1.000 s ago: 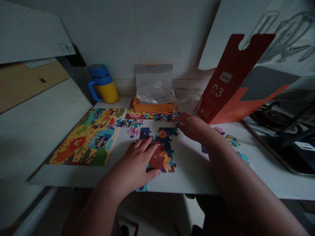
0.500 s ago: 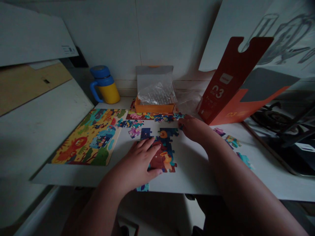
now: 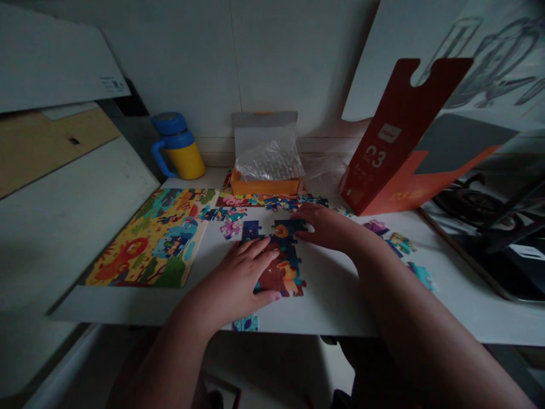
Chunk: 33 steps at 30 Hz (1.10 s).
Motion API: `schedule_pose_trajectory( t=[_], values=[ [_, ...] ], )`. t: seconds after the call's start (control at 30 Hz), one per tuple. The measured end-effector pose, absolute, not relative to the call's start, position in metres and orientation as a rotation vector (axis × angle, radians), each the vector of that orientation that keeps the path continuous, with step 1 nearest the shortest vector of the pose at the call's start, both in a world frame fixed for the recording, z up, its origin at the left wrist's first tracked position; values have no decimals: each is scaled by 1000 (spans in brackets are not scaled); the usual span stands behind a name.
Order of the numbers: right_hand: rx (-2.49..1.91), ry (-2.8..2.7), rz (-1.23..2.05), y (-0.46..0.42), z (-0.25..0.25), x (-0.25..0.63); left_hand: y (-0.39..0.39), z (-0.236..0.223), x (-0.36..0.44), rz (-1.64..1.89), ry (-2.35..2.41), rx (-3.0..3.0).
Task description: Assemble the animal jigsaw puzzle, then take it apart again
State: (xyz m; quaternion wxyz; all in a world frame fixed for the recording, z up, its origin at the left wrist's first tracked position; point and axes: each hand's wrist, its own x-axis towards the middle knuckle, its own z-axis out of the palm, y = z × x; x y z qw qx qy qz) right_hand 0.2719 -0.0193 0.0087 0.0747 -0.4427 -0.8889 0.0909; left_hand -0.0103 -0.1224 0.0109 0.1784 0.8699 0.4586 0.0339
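Note:
A partly joined jigsaw puzzle in dark blue and brown lies on the white table in front of me. My left hand rests flat over its left side, fingers spread, hiding part of it. At the upper right corner of the puzzle is my right hand, thumb and fingers apart, the fingertips touching or just above the pieces there. Just beyond the puzzle lie loose puzzle pieces in a row. A pink puzzle piece sits to the upper left. Near the table's front edge is a teal puzzle piece.
An illustrated animal board lies at left. Behind stand a blue and yellow mug, an open orange box with clear plastic, and a tall red box. Several loose pieces lie right, before a gas stove.
My right hand has moved left to the puzzle's upper right corner, and its fingers have spread from a pinch. Pieces beyond it now show. My left hand stays on the puzzle.

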Motion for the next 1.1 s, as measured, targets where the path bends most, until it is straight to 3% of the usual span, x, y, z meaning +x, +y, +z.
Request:
schedule_pose_trajectory(
  t=[0.47,1.1],
  values=[
    [-1390,-2661,292,-19,9,277,-145,36,-39,-217,1598,2268],
    [-1476,-2641,226,-15,4,281,-147,26,-39,-103,1524,2261]
  ],
)
